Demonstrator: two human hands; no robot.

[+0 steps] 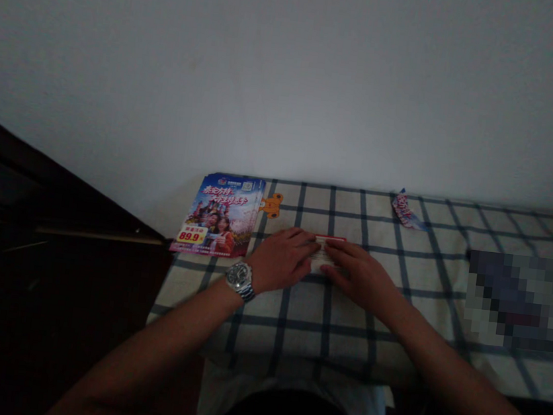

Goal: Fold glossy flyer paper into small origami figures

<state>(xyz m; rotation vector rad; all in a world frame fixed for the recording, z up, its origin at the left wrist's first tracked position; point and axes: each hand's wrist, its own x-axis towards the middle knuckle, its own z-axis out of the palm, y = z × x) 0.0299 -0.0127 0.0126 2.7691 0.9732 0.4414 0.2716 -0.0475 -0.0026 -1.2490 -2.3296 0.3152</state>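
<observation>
Under my two hands lies a small printed paper [319,258] with a red strip along its far edge, flat on the checked tablecloth. My left hand [285,256], with a metal watch [241,279] on its wrist, rests palm down over the paper's left side. From the right, my right hand [356,273] lays its stretched fingers across the other side. Both hands press flat, and neither grips anything visible. Much of the paper is hidden beneath the fingers. To the left of my left hand is a stack of colourful leaflets [220,218], the top one marked 89.9.
An orange bear-shaped piece [271,205] sits beside the stack. Near the wall [322,73] lies a crumpled, colourful scrap [403,210]. A blurred dark object [513,294] is on the right. The checked cloth [302,330] covers the table; its left edge drops to a dark floor.
</observation>
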